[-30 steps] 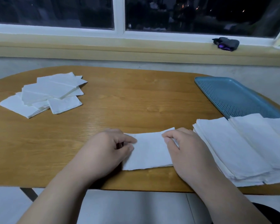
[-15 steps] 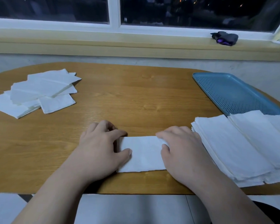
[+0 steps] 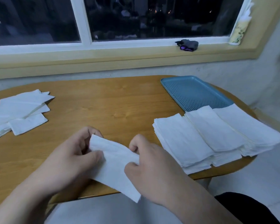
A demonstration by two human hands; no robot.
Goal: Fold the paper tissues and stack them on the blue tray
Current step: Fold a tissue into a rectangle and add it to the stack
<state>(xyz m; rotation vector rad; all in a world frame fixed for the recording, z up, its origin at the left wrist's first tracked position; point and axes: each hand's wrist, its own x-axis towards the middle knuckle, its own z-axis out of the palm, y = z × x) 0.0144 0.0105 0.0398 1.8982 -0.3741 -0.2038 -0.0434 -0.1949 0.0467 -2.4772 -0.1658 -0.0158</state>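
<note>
My left hand [image 3: 68,161] and right hand [image 3: 152,172] each pinch an end of one tissue [image 3: 115,165], held up well short of the tray [image 3: 192,94], so I can fold it.

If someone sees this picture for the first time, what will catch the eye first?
The left hand and the right hand pinch a white paper tissue, lifted above the table. A thick pile of unfolded tissues lies at the right, just before the blue tray, whose visible part is bare; folded tissues lie heaped at the far left.
</note>
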